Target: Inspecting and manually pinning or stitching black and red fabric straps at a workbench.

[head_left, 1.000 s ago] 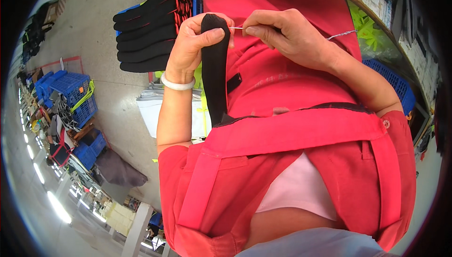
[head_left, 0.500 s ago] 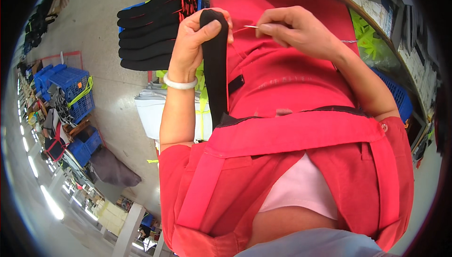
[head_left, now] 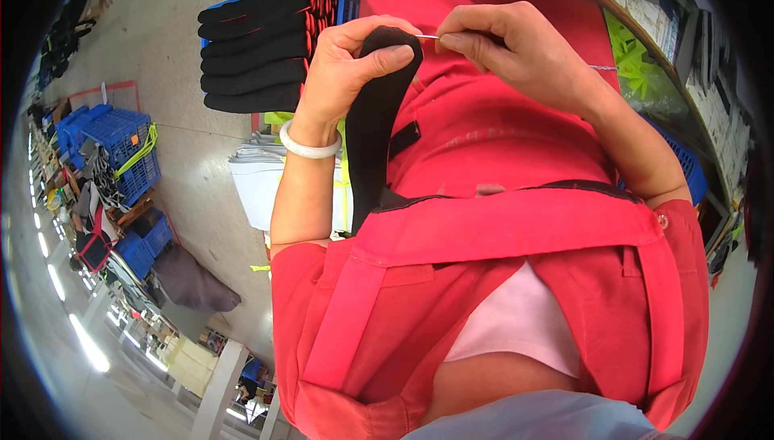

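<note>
Near the top middle, my left hand [head_left: 343,65] grips the upper end of a long black fabric strip [head_left: 375,117], thumb pressed on its front and the other fingers behind it. The strip hangs down over the red apron [head_left: 500,109] on my lap. In a pinch, my right hand [head_left: 528,57] holds a thin, pale needle [head_left: 428,37]. Its tip points left and meets the edge of the strip beside my left fingertips. Whether the tip has gone into the fabric I cannot tell. A thread cannot be made out.
To the left, a stack of similar black strips with red edges [head_left: 258,49] lies on a blue crate [head_left: 348,8]. Below it are white sheets [head_left: 262,186] tied with yellow-green ribbon. A worktable edge [head_left: 621,0] runs along the upper right, beside yellow-green pieces [head_left: 633,69] and another blue crate [head_left: 673,150].
My left hand has tilted the top of the strip to the right. The needle, formerly apart from the strip, now meets its edge. My right hand has shifted slightly upward.
</note>
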The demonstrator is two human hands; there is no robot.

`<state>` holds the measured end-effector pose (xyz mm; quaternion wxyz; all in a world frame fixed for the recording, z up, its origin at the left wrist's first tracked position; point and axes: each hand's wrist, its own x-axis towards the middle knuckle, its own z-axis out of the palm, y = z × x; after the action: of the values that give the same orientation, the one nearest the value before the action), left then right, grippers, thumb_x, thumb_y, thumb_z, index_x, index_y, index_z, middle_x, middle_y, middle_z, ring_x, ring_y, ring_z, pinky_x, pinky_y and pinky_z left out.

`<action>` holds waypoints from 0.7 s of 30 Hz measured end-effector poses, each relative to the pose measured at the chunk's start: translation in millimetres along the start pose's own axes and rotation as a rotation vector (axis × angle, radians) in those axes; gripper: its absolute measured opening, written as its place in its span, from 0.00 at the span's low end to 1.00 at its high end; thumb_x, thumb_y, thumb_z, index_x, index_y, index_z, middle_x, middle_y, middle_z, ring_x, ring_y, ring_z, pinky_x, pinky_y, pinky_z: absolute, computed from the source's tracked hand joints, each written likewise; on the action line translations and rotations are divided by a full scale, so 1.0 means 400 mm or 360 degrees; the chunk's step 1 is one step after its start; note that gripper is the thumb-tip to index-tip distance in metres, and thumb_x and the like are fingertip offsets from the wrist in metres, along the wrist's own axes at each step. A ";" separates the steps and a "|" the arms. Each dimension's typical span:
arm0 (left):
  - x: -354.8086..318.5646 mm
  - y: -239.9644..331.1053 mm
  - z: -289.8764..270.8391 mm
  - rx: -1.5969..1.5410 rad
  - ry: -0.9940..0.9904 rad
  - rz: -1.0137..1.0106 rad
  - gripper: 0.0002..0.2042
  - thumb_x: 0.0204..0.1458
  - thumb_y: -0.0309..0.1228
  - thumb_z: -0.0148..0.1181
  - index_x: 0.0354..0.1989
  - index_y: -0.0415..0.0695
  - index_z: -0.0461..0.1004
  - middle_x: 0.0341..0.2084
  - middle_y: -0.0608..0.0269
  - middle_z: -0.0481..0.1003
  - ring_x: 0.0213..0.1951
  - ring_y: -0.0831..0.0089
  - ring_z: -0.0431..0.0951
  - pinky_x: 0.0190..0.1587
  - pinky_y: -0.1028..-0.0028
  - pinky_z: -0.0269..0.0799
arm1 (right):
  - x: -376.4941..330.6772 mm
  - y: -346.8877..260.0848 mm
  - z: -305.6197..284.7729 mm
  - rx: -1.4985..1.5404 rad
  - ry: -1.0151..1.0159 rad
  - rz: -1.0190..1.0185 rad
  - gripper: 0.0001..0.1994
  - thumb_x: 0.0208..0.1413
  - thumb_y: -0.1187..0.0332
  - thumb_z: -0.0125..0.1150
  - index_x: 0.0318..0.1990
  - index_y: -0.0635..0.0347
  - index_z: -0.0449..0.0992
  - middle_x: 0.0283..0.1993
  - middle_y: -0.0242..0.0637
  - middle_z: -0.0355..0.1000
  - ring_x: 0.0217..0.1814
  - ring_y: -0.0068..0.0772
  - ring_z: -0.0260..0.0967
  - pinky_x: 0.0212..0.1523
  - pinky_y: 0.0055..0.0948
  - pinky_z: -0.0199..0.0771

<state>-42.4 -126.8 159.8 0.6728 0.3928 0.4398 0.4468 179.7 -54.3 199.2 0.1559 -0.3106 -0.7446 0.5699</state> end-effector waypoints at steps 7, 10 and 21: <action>0.002 0.002 0.008 0.0025 0.0006 0.0017 0.10 0.49 0.21 0.64 0.41 0.38 0.78 0.35 0.66 0.79 0.38 0.80 0.76 0.44 0.80 0.71 | -0.003 0.001 -0.007 -0.0034 0.0031 -0.0004 0.07 0.58 0.72 0.56 0.39 0.68 0.74 0.25 0.43 0.70 0.26 0.28 0.64 0.32 0.27 0.68; -0.001 0.002 0.010 0.0148 0.0018 0.0044 0.10 0.48 0.20 0.64 0.40 0.38 0.79 0.35 0.66 0.79 0.38 0.79 0.76 0.45 0.80 0.71 | -0.005 0.011 -0.003 -0.0068 0.0007 -0.0119 0.07 0.57 0.72 0.56 0.38 0.68 0.74 0.24 0.40 0.68 0.26 0.25 0.64 0.31 0.27 0.68; 0.008 -0.031 0.041 -0.0044 0.0053 0.0059 0.08 0.49 0.22 0.64 0.38 0.38 0.78 0.32 0.68 0.78 0.34 0.82 0.75 0.40 0.82 0.71 | -0.010 0.065 0.017 0.1630 -0.0293 0.0543 0.12 0.62 0.63 0.54 0.37 0.64 0.77 0.18 0.21 0.59 0.16 0.09 0.47 0.15 0.12 0.41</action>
<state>-23.2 -129.7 152.5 0.6624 0.3840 0.4374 0.4717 186.1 -57.9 173.1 0.1266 -0.2601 -0.3216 0.9016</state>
